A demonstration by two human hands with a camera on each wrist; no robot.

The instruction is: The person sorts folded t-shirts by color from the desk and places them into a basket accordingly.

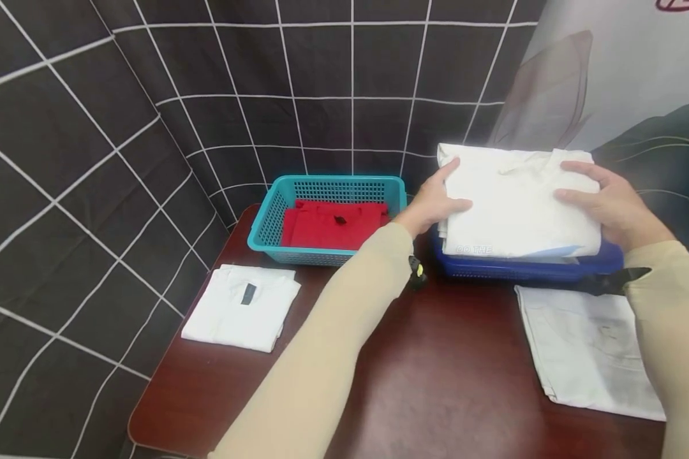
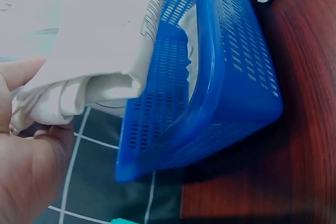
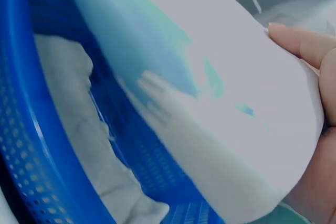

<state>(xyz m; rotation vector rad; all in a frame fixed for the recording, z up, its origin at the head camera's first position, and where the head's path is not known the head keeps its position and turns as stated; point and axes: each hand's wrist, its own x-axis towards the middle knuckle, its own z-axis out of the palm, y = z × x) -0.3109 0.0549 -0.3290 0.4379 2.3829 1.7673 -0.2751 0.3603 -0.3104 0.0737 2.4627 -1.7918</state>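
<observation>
A folded white shirt (image 1: pixel 517 197), with printing along its near edge, is held between both hands over the blue basket (image 1: pixel 511 269). My left hand (image 1: pixel 430 203) grips its left side, and the left wrist view shows the layered folds (image 2: pixel 63 98) between thumb and fingers. The opposite side is gripped by my right hand (image 1: pixel 617 203); in the right wrist view a blue-green print (image 3: pixel 157 35) shows on the shirt. Inside the basket lies a white cloth (image 3: pixel 89 124), partly visible below the held shirt.
A teal basket (image 1: pixel 258 223) stands to the left, with a folded red garment (image 1: pixel 333 229) in it. One folded white shirt (image 1: pixel 235 312) lies at the table's left edge. Another folded pale garment (image 1: pixel 585 350) lies near the right forearm. Dark grid-patterned cloth (image 1: pixel 321 70) hangs behind the table.
</observation>
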